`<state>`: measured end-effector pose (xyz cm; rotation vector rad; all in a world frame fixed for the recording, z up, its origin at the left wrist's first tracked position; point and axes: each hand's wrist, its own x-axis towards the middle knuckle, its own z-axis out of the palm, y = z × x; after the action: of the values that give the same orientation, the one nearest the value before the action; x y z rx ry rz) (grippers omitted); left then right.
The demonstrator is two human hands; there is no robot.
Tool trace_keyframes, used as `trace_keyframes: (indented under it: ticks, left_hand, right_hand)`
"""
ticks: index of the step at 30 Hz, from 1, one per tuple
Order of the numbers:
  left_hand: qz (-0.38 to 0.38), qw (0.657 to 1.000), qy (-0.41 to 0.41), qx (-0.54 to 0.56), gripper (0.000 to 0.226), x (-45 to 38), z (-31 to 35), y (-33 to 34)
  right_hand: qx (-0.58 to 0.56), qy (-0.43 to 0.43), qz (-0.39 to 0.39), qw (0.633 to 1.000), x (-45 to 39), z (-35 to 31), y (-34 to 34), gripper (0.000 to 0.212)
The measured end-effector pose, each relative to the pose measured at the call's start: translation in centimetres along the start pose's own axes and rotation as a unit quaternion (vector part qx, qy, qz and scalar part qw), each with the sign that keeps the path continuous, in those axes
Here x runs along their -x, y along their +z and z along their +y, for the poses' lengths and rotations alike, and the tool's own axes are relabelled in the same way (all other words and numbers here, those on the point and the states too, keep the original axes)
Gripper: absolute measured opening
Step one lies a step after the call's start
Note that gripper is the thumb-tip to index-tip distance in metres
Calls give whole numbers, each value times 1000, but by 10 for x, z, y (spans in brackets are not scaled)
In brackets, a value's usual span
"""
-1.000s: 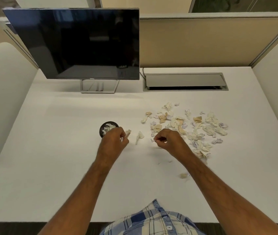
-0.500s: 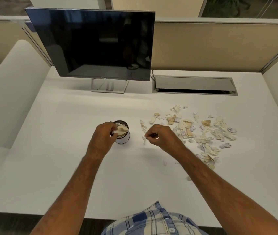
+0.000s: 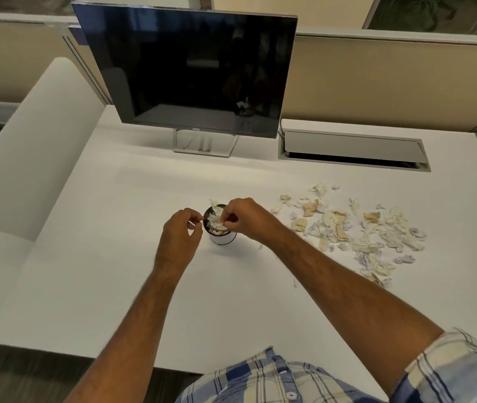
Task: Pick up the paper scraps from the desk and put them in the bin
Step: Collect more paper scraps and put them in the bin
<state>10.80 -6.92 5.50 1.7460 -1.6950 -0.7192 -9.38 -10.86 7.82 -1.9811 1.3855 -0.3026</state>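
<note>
A small white bin [image 3: 223,239] with a dark rim stands in the middle of the white desk [image 3: 115,257], with paper scraps heaped inside it. My right hand [image 3: 246,218] reaches over its rim from the right, thumb and forefinger pinched on a small paper scrap [image 3: 223,221] above the opening. My left hand [image 3: 181,232] hovers just left of the bin, fingers loosely curled and apart, holding nothing I can see. A loose pile of cream, tan and lilac paper scraps [image 3: 359,228] lies on the desk to the right.
A dark monitor [image 3: 190,71] on a stand sits at the back. A grey cable hatch [image 3: 353,148] is set into the desk at the back right. Tiny paper bits [image 3: 294,283] lie near my right forearm. Beige partitions enclose the desk.
My right hand has carried its small scrap leftwards from the desk to above the bin. My left hand has let its scrap fall into the bin and drawn back to the left.
</note>
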Motion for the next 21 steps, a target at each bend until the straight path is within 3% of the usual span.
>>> trace_keyframes:
  ticks: [5,10,14,21]
  left_hand:
    - [-7,1000,10,-1,30,0,-7,3]
    - [-92,994,38,-39,43,-5,-10,10]
    - [-116,991,38,-63,44,-5,-9,16]
    - [-164,983,17,-82,51,-1,-9,23]
  right_hand:
    - [79,16,-61,995,-19,-2,5,16]
    - [99,28,-61,993,-30,-6,9,17]
    - [97,62,-78,990,-36,-10,21,12]
    - [151,-14,-92,984,-20,-2,28,20]
